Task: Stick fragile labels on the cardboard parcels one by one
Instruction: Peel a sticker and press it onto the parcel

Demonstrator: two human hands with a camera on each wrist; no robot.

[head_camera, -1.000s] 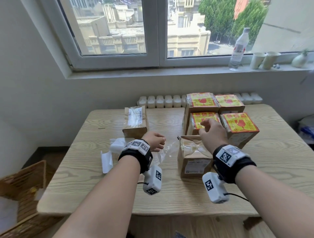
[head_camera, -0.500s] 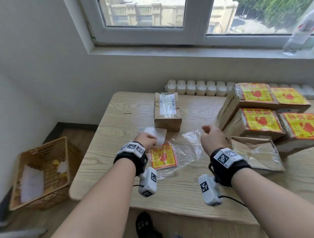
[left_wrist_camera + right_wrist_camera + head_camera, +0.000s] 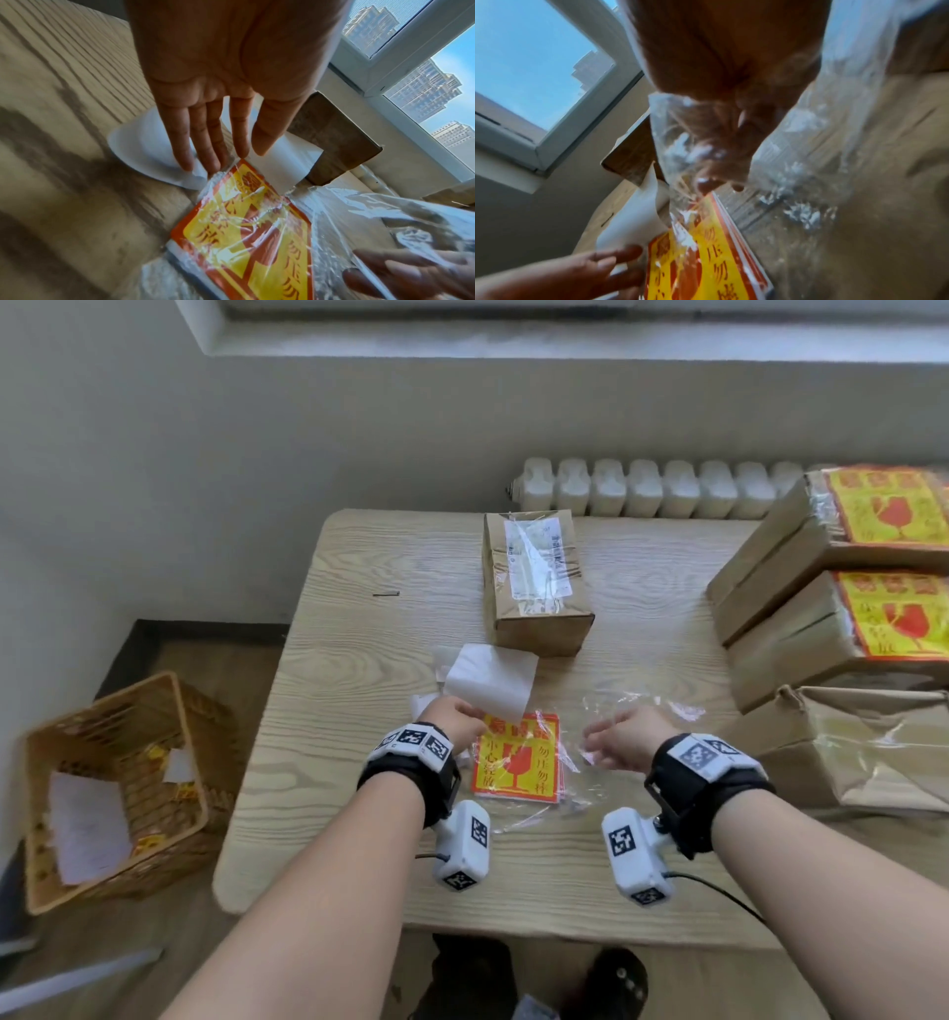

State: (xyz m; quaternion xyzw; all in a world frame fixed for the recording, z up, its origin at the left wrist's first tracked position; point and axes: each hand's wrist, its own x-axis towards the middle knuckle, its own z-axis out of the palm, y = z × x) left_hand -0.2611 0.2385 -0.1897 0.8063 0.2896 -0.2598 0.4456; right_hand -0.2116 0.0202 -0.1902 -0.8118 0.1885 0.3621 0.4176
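Note:
A stack of yellow-and-red fragile labels (image 3: pixel 516 762) (image 3: pixel 246 233) (image 3: pixel 706 253) lies on the table inside a clear plastic bag (image 3: pixel 631 711) (image 3: pixel 385 213). My left hand (image 3: pixel 475 719) (image 3: pixel 231 158) is at the stack's far left corner, fingers straight, fingertips on white backing paper (image 3: pixel 493 683) (image 3: pixel 639 219). My right hand (image 3: pixel 595 747) (image 3: pixel 716 182) is at the bag's right side, fingers bunched and wrapped in the film. An unlabelled taped parcel (image 3: pixel 534 588) stands behind the labels. Another unlabelled parcel (image 3: pixel 862 752) lies at the right.
Labelled parcels (image 3: pixel 873 521) are stacked at the table's (image 3: pixel 359 660) far right. A wicker basket (image 3: pixel 169 711) with paper scraps stands on the floor to the left. A white radiator (image 3: pixel 642 487) runs behind the table.
My right hand left the labelled parcels and came left to the plastic bag. My view swung down and left. The left hand stayed by the white paper and labels.

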